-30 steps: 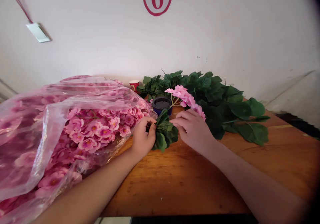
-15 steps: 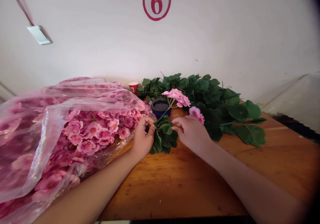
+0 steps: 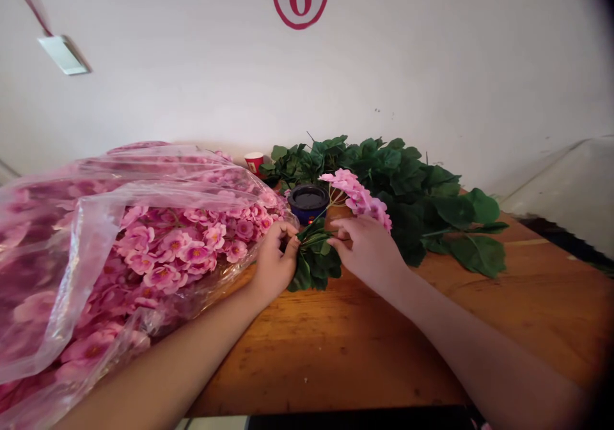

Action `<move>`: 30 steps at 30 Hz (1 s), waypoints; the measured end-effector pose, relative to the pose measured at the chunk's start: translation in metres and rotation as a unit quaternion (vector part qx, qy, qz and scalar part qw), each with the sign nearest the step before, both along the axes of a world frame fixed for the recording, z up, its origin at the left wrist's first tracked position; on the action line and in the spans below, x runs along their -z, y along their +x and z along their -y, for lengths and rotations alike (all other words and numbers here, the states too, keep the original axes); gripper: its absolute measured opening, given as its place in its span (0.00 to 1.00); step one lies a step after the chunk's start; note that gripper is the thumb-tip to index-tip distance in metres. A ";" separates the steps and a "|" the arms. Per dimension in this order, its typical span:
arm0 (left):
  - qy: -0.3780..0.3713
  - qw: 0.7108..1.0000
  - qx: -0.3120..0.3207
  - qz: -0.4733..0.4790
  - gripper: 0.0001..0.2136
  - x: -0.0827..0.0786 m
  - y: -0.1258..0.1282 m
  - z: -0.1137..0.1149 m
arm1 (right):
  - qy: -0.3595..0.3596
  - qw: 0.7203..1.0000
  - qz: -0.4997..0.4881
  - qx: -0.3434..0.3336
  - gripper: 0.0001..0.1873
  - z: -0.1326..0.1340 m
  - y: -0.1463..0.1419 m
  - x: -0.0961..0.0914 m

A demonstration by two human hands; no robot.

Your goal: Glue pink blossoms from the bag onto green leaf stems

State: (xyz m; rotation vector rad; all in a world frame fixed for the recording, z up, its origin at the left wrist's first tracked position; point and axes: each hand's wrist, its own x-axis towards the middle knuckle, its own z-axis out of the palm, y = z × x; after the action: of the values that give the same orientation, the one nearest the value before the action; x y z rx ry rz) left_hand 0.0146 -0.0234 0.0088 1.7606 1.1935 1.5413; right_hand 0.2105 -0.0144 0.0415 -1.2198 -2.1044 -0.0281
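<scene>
My left hand [image 3: 275, 260] is closed, thumb against fingers, on the stem end of an artificial leaf sprig [image 3: 316, 260] whose green leaves hang below. Close by on the right, my right hand [image 3: 362, 241] pinches a thin green stem at the sprig; its fingertips are partly hidden. A pink artificial flower cluster [image 3: 352, 190] rises from the same spot, and its right part lies behind my right hand. Just beyond the hands stands a small dark blue pot [image 3: 307, 209] with a black rim, dark contents and a tiny red light on its front.
A clear plastic bag [image 3: 96, 219] full of pink flowers [image 3: 177, 257] covers the left side. Green leaf sprigs [image 3: 403, 174] are heaped along the back and right of the wooden table [image 3: 359, 347]. A red paper cup [image 3: 254, 162] stands by the white wall [image 3: 192, 65].
The pink flower cluster has shifted slightly right, and its blooms now sit closer together beside my right hand. Both hands keep their hold. The view has tilted down a little.
</scene>
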 end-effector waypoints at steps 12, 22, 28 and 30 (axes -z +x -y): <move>0.014 0.999 -0.048 0.006 0.02 0.005 -0.003 -0.005 | -0.073 0.995 -0.057 0.028 0.15 -0.005 0.012 -0.004; 0.010 0.999 -0.043 0.018 0.03 0.004 -0.003 -0.005 | -0.130 0.987 -0.098 -0.003 0.03 0.000 0.009 -0.010; -0.002 0.999 -0.037 0.026 0.05 -0.001 0.000 0.001 | -0.225 0.950 -0.200 -0.085 0.07 0.003 0.001 -0.007; -0.004 0.999 -0.035 0.029 0.05 -0.001 0.001 0.002 | -0.248 0.936 -0.220 -0.116 0.07 0.005 -0.003 -0.004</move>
State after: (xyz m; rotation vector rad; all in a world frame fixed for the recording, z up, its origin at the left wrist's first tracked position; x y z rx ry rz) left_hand 0.0153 -0.0249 0.0101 1.6733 1.2414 1.6144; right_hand 0.2075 -0.0193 0.0458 -1.1067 -1.8841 0.8521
